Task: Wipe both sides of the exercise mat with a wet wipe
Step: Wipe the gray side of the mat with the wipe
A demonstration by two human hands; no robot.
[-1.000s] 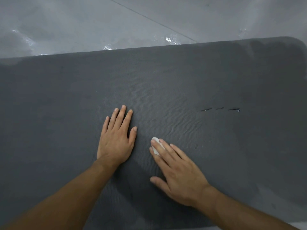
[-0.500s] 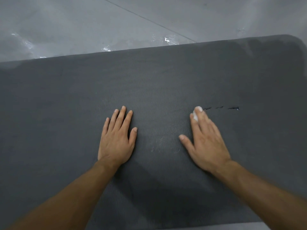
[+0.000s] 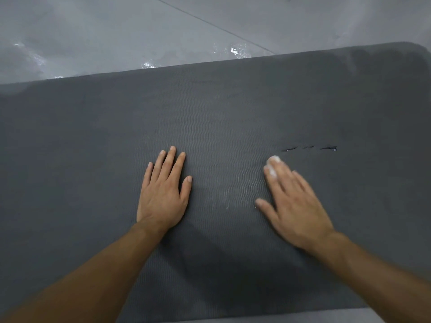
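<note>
— Head camera: where's the mat (image 3: 233, 108)?
— Flat on the floor (image 3: 116, 31), wipe (image 3: 272, 163) pressed under straight fingers of the right hand (image 3: 296, 206); left hand (image 3: 163, 192) lies flat, fingers together. Those slits (image 3: 310, 148) just beyond could snag it.

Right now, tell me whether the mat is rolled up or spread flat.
Spread flat: the exercise mat lies unrolled on the floor, with the left hand flat on it.

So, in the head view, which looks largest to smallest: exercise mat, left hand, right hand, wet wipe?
1. exercise mat
2. left hand and right hand: about alike; the right is blurred, so unranked.
3. wet wipe: only a small white bit shows under the fingertips.
</note>
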